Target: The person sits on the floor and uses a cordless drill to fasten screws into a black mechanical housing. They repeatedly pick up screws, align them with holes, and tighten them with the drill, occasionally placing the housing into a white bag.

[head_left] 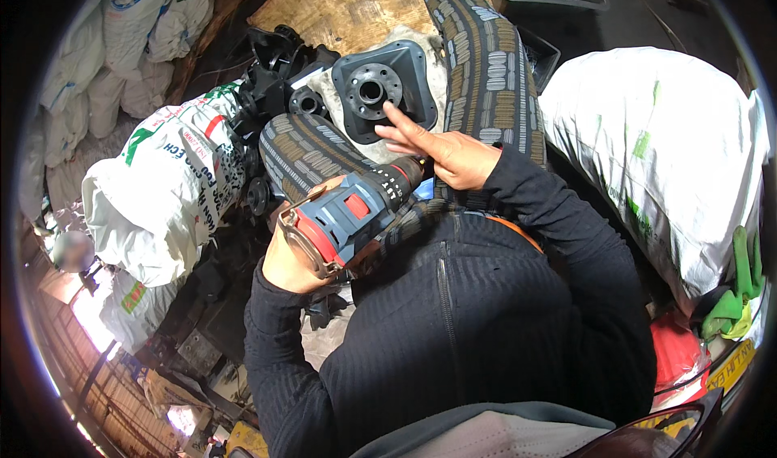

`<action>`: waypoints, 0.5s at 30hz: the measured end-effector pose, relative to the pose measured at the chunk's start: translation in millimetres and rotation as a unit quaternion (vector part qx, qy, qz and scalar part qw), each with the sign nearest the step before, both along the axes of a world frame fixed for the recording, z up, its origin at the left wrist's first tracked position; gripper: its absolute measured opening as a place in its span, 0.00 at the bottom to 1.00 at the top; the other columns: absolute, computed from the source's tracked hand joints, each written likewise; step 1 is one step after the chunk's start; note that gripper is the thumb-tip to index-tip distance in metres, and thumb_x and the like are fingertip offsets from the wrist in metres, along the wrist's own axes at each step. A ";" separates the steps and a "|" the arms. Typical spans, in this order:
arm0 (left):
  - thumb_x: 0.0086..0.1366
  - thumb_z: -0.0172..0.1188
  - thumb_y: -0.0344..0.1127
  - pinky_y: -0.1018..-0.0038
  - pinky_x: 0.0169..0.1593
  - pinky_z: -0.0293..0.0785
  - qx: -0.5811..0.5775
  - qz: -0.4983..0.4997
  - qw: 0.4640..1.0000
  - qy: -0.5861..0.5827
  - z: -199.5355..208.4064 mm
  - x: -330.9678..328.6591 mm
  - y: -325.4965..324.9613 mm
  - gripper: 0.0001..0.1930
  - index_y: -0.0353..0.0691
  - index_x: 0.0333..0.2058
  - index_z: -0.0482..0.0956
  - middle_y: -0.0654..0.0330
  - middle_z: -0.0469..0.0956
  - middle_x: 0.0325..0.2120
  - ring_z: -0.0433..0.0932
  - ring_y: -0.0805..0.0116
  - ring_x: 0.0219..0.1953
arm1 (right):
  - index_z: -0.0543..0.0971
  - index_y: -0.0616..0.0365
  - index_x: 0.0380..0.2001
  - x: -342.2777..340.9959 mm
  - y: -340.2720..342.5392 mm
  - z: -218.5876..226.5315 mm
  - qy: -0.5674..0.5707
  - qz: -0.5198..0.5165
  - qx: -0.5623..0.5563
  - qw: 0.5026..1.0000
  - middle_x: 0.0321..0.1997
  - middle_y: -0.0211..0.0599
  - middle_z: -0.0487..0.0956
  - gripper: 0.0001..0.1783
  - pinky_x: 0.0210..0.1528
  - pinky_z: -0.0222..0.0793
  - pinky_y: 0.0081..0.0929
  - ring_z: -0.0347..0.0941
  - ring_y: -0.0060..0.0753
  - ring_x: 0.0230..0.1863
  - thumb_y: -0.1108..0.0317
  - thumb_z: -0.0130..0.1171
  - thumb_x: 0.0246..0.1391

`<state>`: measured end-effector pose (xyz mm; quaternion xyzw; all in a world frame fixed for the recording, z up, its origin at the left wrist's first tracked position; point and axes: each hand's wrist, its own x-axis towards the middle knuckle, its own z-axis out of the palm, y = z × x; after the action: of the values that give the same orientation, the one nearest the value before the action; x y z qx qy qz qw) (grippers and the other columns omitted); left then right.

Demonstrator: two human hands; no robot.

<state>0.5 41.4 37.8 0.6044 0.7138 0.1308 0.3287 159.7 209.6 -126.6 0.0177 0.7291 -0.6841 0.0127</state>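
Note:
My left hand [285, 262] is wrapped round a blue-grey and red cordless drill [344, 219], held over my lap with its chuck pointing up and to the right. Beside the chuck is my right hand [461, 159], its fingers stretched out. The thumb side lies close to the drill's tip; whether it touches the tip I cannot tell. Just beyond those fingertips sits a black housing [390, 84] with a square flange and a round, holed hub, on a pale cloth between my legs. A smaller black ring-shaped part [306, 100] lies to its left.
More black parts [263, 94] are heaped at the left. Large white sacks stand on both sides, one at left [158, 191] and one at right [647, 150]. A grey bin [558, 1] with parts is at the far right. Green gloves [740, 276] lie at the right edge.

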 end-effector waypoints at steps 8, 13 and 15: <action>0.51 0.69 0.41 0.70 0.50 0.75 -0.040 0.004 0.999 0.004 -0.2 -1.8 4.0 0.23 0.43 0.46 0.78 0.60 0.81 0.42 0.80 0.64 0.44 | 0.32 0.44 0.71 -13.3 10.4 -1.8 0.004 0.109 -0.014 0.994 0.70 0.49 0.58 0.62 0.67 0.58 0.35 0.60 0.50 0.67 0.93 0.41 0.32; 0.47 0.72 0.35 0.65 0.48 0.75 0.014 0.027 1.000 0.005 -11.1 -9.8 5.1 0.21 0.40 0.42 0.79 0.56 0.80 0.40 0.79 0.58 0.44 | 0.39 0.51 0.72 -16.6 22.9 -26.9 0.092 -0.058 0.007 0.994 0.74 0.46 0.50 0.55 0.73 0.39 0.33 0.43 0.41 0.75 0.84 0.48 0.39; 0.48 0.72 0.34 0.65 0.47 0.75 0.023 0.021 0.999 0.027 -21.0 -19.4 1.9 0.20 0.39 0.41 0.79 0.57 0.80 0.38 0.80 0.57 0.42 | 0.47 0.57 0.70 -20.9 34.9 -30.7 -0.022 -0.179 -0.184 0.966 0.72 0.44 0.55 0.46 0.72 0.44 0.34 0.50 0.40 0.72 0.81 0.50 0.48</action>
<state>-18.9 43.3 16.8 0.6004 0.7317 0.1377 0.2919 138.8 244.6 -157.3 0.1600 0.5751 -0.7971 -0.0912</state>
